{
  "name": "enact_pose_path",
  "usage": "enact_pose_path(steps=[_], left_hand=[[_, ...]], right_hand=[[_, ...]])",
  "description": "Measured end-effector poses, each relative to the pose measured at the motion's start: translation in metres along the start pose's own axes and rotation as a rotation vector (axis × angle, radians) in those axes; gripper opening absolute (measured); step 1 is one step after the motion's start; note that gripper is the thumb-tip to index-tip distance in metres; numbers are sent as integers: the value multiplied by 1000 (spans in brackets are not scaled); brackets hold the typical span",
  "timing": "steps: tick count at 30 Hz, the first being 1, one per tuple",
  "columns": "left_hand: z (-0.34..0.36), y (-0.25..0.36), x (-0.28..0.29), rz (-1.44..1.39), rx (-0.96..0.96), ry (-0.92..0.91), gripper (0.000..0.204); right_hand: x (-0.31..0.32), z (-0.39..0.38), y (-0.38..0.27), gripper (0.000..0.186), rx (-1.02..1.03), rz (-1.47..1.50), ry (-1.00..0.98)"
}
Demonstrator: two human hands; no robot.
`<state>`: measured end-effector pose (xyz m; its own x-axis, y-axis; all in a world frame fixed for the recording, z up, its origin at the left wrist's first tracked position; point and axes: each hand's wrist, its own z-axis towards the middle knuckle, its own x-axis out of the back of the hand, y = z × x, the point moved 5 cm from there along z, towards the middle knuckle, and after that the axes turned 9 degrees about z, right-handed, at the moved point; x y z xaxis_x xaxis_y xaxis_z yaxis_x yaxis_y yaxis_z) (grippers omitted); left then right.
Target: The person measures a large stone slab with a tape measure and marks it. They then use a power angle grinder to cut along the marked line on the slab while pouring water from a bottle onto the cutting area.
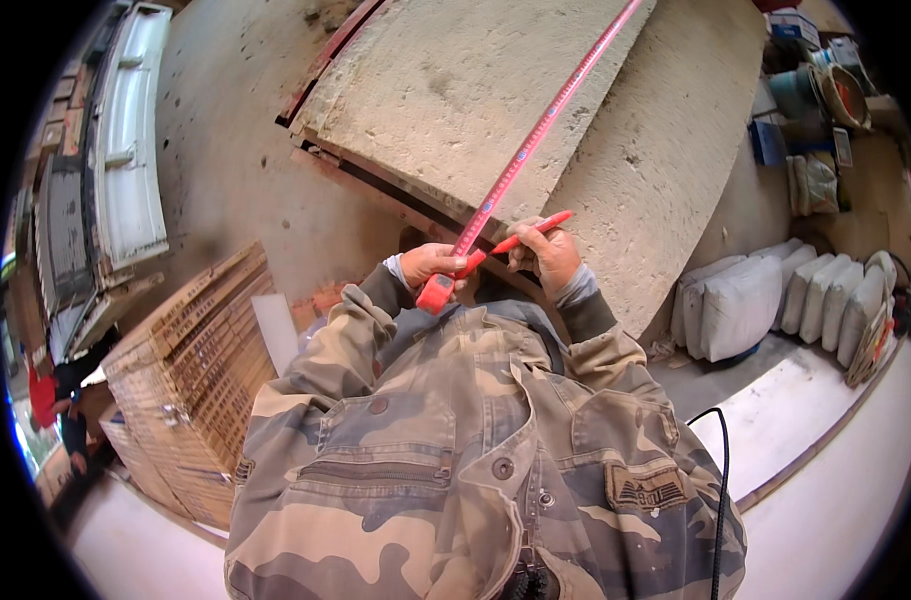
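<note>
My left hand [428, 265] is closed round a red tape measure [437, 293] with a dark round centre. Its long pink-red blade [524, 150] runs out over a pale, pitted slab [426, 110] toward the far right, past the top of the picture. In my right hand [551, 257] a red pen [533, 231] is pinched, slanting across close to the blade near the slab's front edge. Part of the pen lies behind my fingers. A second pale slab [666, 150] lies beside the first, to its right and partly under it.
Stacked flat cartons [191, 370] stand at the left, with white metal panels [131, 150] beyond. At the right are several white sacks [746, 300], buckets [841, 95] and boxes. A person in red [43, 400] is at the far left. A black cable [724, 470] hangs by my jacket.
</note>
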<state>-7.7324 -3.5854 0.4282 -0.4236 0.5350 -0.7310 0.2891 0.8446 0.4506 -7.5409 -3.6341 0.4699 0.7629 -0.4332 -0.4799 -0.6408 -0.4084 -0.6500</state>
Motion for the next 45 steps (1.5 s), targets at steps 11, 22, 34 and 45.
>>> enact_pose_path(steps=[11, 22, 34, 45], left_hand=[[-23, 46, 58, -81, 35, -34, 26], [63, 98, 46, 405, 18, 85, 29], [151, 134, 19, 435, 86, 463, 26], [224, 226, -11, 609, -88, 548, 27]], right_hand=[[-52, 32, 39, 24, 245, 262, 331], [-59, 36, 10, 45, 647, 13, 564], [56, 14, -18, 24, 960, 158, 730], [150, -76, 3, 18, 845, 325, 883]])
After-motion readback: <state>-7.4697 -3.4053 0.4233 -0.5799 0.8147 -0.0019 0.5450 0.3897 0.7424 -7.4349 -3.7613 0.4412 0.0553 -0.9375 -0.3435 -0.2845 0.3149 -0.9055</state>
